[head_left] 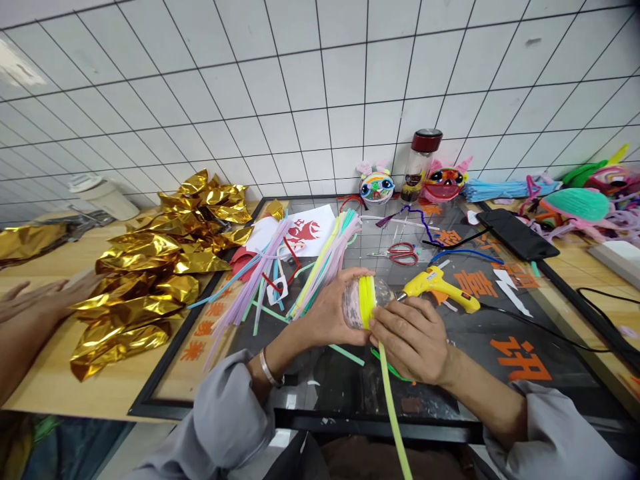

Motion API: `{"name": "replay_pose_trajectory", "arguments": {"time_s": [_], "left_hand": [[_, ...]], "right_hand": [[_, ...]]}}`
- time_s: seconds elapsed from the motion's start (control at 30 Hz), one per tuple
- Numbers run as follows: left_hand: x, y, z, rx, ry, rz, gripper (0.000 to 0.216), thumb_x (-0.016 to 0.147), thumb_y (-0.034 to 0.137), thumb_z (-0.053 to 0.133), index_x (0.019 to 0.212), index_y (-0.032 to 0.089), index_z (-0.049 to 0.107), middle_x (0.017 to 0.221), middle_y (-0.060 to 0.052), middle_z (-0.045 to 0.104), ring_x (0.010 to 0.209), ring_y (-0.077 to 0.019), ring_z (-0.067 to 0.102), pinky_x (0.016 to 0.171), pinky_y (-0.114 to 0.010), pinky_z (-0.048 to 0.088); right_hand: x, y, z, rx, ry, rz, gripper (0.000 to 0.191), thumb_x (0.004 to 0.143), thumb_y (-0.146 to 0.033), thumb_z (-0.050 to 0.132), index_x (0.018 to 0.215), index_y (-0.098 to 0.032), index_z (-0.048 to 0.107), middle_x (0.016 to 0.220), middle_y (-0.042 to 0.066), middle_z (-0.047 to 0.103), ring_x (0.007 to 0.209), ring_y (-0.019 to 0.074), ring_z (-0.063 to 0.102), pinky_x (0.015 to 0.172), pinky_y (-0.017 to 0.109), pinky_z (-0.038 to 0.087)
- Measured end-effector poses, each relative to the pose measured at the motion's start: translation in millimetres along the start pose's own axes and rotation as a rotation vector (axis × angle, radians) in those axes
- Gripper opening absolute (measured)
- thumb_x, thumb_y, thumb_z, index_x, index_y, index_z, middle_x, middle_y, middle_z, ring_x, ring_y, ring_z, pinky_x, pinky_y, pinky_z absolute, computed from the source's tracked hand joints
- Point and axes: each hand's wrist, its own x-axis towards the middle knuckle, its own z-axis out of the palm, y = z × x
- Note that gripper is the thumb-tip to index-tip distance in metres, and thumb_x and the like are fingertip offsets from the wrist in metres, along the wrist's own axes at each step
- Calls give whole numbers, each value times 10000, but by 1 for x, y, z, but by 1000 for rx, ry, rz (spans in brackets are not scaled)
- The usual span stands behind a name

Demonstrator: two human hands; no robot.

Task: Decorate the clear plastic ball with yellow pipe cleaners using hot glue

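In our left hand [325, 310] we hold a clear plastic container [352, 308] above the near half of the dark surface [465, 407], about midway between its left and right edges. The fingers curl around the container from its left side; some are hidden behind it, so we cannot tell how those lie. A yellow strip [393, 413] wraps the container's middle as a band, and its loose end hangs down past the near edge of the surface. Our right hand [413, 340] has its fingers pressed together, side by side, pinning the strip to the container; we cannot see the thumb well.

Just beyond our right hand we see a yellow glue gun [435, 287], nozzle towards the container; we cannot tell whether the two touch. Its cord [545, 327] runs across the right edge. Red-handled scissors [403, 253] lie farther off, towards the far edge. Left of them we see two bundles of fuzzy sticks [325, 263], with white paper [325, 223] behind. A phone [520, 233] lies at the far right corner. Beyond the left edge, another person's hand [30, 300] is near gold foil [140, 293].
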Motion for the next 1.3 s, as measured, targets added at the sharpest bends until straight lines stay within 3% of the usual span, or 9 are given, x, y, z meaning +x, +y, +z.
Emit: {"name": "replay_pose_trajectory", "arguments": {"time_s": [0.17,0.37,0.67,0.9,1.3], "left_hand": [[2,6,-4,56,-24,-21,890,565,250,833,1340,204,396,1344,-128,543,1247,-314,564,1107,-455,439],[3,-4,-2,2,-26,130,810,598,281,835,1302,229,438,1370,-146,549,1284,-310,550,1113,-483,429],[6,5,-6,67,-69,26,881,585,284,828,1366,198,428,1359,-149,562,1270,-324,554,1121,-482,425],[6,0,-5,86,-64,154,807,661,342,809,1373,203,454,1374,-167,560,1312,-328,525,1132,-508,413],[6,-1,-5,74,-48,178,728,664,355,829,1294,203,497,1352,-189,561,1293,-323,547,1086,-503,457]], "right_hand": [[0,-1,1,3,18,28,103,873,-159,589,875,-161,692,880,65,762,850,170,662,806,353,483],[0,-2,2,27,26,38,87,850,-141,607,882,-148,688,867,77,754,839,176,658,795,354,487],[1,-2,1,26,47,49,73,857,-144,608,881,-146,677,860,80,761,811,176,673,770,348,500],[1,-2,1,25,34,63,82,855,-151,612,903,-168,677,877,67,765,825,174,677,775,348,508],[-1,-2,1,38,26,96,123,838,-145,621,952,-168,661,884,76,757,854,186,670,799,361,500]]}}
